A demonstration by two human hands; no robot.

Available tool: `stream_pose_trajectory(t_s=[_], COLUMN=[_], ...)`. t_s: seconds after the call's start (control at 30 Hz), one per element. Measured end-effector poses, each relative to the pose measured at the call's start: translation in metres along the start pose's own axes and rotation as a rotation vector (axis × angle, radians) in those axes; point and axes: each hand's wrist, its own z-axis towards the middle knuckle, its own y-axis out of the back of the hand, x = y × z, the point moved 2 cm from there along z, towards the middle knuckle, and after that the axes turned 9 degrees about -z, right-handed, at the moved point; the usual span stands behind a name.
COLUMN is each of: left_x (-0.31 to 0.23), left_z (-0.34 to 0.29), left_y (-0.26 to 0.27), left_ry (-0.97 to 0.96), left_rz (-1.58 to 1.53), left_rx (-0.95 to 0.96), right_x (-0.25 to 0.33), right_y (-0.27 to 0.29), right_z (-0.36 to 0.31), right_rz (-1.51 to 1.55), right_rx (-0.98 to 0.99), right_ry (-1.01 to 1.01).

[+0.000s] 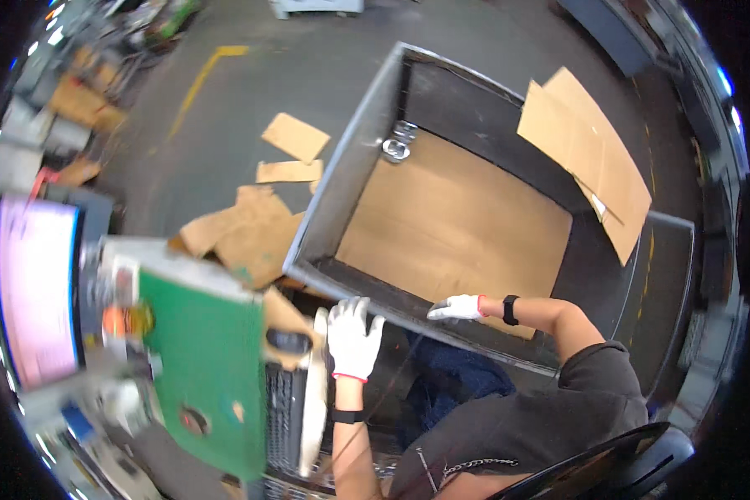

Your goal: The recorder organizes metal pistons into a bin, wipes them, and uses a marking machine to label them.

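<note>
My left hand (354, 340), in a white glove with a red cuff, is just right of the black mouse (289, 341) and keyboard (284, 412). Its fingers are spread, with nothing seen in them. Gloved in the same way, my right hand (457, 308) is at the near wall of a large dark bin (483, 108), fingers stretched to the left. Whether it touches the rim, I cannot tell. Brown cardboard (450, 225) lines the bin's floor. A few shiny metal parts (396, 150) sit together in its far left corner.
Large cardboard sheets (587, 150) lean over the bin's right wall. Loose cardboard pieces (250, 229) lie left of the bin. On my left stands a desk with a green mat (204, 367), an orange object (125, 322) and a lit monitor (37, 292).
</note>
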Motion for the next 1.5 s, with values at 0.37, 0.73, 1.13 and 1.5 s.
stream_pose_trajectory(t_s=[0.37,0.73,1.13,1.5], left_x=[0.059,0.11,0.11,0.103], left_z=[0.113,0.06,0.083,0.075], left_y=[-0.12,-0.142,-0.151,-0.141], left_ry=[0.149,0.268,0.356,0.33], left_rz=[0.013,0.021,0.088,0.12], left_rx=[0.242,0.829,0.988,1.045], right_x=[-0.189,-0.354,-0.347,-0.351], right_y=[0.136,0.18,0.179,0.188], right_z=[0.176,0.303,0.308,0.303], right_rz=[0.032,-0.074,-0.191,-0.027], right_rx=[-0.142,-0.666,-0.901,-0.715], right_ry=[-0.478,-0.754,-0.697,-0.749])
